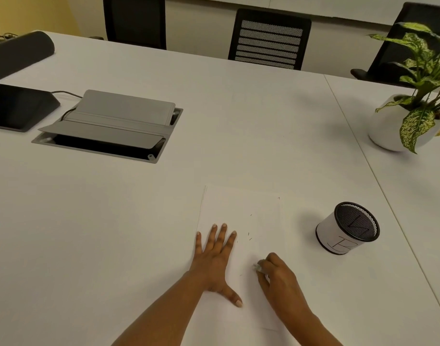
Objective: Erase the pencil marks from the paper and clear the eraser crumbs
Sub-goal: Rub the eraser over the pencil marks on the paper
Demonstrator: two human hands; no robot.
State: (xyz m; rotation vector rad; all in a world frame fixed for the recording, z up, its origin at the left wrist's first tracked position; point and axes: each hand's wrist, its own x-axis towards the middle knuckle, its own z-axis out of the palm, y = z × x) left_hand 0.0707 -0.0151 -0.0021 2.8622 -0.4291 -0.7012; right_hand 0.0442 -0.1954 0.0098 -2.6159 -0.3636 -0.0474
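A sheet of white paper (241, 208) lies on a white surface (139, 208) in the lower middle of the frame. The left hand (214, 260) presses flat on the sheet's left part, its fingers (222, 237) straight and spread, holding nothing. Just to its right, the right hand (279, 275) curls its fingers to pinch a small pale eraser (258, 267), whose tip meets the paper low on the sheet. A few tiny dark specks (249, 236) sit on the paper above the eraser; they are too small to tell whether they are pencil marks or crumbs.

This looks like the erasing step, and the sheet appears nearly clean. The next move probably calls for short rubs over any remaining marks while the flat hand keeps the paper from sliding or creasing, then a light sweep to push the crumbs off.

A mesh cup (347, 227) stands to the right of the paper, apart from it. A potted plant (413, 96) is at the upper right, an open cable box (109, 126) at the upper left, and chairs (269, 38) along the top. Nothing blocks the hands; only the cup lies in the path of a rightward sweep.
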